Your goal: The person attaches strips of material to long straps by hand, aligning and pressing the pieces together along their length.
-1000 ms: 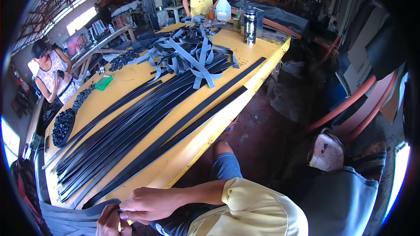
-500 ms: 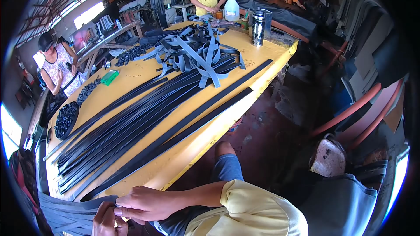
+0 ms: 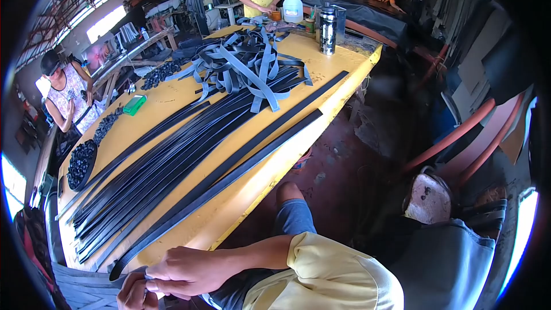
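At the lower left, my left hand and my right hand meet just off the near end of the table, fingers closed together. A small dark bit shows between the fingertips; the rest is hidden by the fingers. Beside them, a long black strip bends down over the table's end. Under and left of my hands hangs a bundle of grey strips. Many black strips lie lengthwise on the yellow table, with a tangled heap of grey-black strips beyond.
A green box, piles of small black pieces, a dark bottle and a white jug stand on the table. One person is at the left, with others at the back. A worn seat stands right.
The camera view has shifted slightly, moving the table scene left. My hands have dropped a little, still together. The near strip's end now shows more, curled over the table's end.
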`<state>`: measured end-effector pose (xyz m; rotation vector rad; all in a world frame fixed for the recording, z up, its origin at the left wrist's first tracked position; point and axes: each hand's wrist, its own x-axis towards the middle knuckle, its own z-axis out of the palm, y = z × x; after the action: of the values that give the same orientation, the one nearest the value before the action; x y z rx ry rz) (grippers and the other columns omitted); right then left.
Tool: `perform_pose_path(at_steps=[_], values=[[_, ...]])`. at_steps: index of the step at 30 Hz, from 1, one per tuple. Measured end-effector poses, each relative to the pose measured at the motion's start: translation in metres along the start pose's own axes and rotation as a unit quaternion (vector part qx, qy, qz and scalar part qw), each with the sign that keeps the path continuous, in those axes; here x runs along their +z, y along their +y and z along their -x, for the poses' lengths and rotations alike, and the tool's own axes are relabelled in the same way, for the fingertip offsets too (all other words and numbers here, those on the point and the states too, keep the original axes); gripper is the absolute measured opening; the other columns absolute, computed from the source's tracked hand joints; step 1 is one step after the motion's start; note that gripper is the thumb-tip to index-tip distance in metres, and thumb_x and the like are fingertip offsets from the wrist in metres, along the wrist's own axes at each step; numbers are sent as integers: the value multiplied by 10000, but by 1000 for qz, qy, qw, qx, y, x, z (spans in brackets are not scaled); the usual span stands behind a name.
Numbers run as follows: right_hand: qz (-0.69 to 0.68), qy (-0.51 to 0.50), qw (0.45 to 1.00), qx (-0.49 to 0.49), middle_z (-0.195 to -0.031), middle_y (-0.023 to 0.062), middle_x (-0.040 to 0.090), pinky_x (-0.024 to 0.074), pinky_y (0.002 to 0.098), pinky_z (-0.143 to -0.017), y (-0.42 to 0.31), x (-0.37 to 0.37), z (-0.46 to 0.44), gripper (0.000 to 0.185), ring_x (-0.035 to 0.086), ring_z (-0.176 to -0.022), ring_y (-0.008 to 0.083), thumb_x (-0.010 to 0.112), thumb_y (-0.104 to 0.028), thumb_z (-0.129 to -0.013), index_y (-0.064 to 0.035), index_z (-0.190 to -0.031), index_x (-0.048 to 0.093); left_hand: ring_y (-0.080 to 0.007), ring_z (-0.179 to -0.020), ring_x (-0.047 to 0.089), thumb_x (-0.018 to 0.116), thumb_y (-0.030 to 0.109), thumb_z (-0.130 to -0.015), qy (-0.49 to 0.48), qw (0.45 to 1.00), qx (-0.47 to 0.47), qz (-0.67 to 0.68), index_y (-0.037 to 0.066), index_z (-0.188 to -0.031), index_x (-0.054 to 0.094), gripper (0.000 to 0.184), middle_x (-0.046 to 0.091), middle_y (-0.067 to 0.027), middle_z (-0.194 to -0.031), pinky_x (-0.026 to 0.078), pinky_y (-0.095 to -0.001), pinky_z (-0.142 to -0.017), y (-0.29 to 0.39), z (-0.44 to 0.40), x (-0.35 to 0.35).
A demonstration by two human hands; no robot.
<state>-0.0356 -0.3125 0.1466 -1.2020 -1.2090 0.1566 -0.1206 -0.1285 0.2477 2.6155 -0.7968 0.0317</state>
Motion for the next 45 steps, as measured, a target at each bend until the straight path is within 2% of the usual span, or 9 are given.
perform_pose_path(at_steps=[15,21,27,35,37,38,41,42,45], values=[[132,-4,990,-42,-572,144,484,411,440,-548,7,3,1,419,550,-530,352,535,-250,-1077,-13,-738,466,-499,-1186,576,486,38,-1022,-111,992,-4,-58,-58,-1298,581,308,588,-307,-1330,457,-480,-1029,3,7,-11],[17,-35,998,47,-633,168,504,410,455,-561,11,7,0,399,537,-566,367,564,-233,-1060,-4,-748,469,-487,-1176,596,545,-19,-920,-85,994,13,-67,-59,-1281,599,367,606,-296,-1313,476,-486,-1012,-5,14,-7],[48,-30,998,40,-590,142,532,426,435,-544,7,4,-2,397,572,-541,327,562,-230,-1064,-7,-748,472,-474,-1031,653,620,17,-900,-46,998,-49,-20,-63,-1098,634,214,662,-273,-1156,510,-497,-925,8,1,-2],[-113,-117,984,66,-557,40,647,495,302,-441,8,-13,-5,377,630,-465,145,472,-250,-1097,-16,-820,574,-340,-790,694,631,169,-969,80,987,85,-110,23,-859,660,185,690,-161,-812,384,-618,-1117,-7,-3,12],[-115,-104,986,54,-585,48,658,482,261,-391,12,-13,-6,365,626,-464,126,471,-252,-1102,-9,-857,590,-350,-680,618,646,80,-810,96,995,20,-31,14,-699,574,147,592,-145,-719,481,-584,-1045,-17,-2,21],[-116,-107,984,80,-559,66,639,472,302,-543,9,-15,-6,351,615,-501,169,503,-246,-1106,-15,-845,543,-343,-551,593,583,38,-754,176,984,31,6,20,-614,475,178,541,-128,-577,438,-606,-1120,-19,-8,36],[-130,-121,979,96,-566,61,638,467,297,-535,12,-16,-7,351,613,-506,155,494,-250,-1111,-17,-856,551,-339,-561,588,584,23,-754,160,985,29,57,17,-629,499,151,567,-136,-613,431,-596,-1129,-32,-3,39],[-131,-122,979,97,-566,61,638,467,297,-535,12,-17,-8,351,613,-506,155,494,-250,-1111,-17,-856,551,-305,-552,596,583,14,-783,172,983,57,36,16,-632,516,166,578,-124,-613,567,-493,-945,-31,-6,39],[-213,-136,962,108,-562,38,614,440,276,-507,14,-19,-11,376,583,-500,105,493,-281,-1118,-12,-864,564,-263,-537,594,588,5,-829,140,988,-3,72,14,-642,550,190,593,-111,-620,544,-372,-640,-27,-5,34]])
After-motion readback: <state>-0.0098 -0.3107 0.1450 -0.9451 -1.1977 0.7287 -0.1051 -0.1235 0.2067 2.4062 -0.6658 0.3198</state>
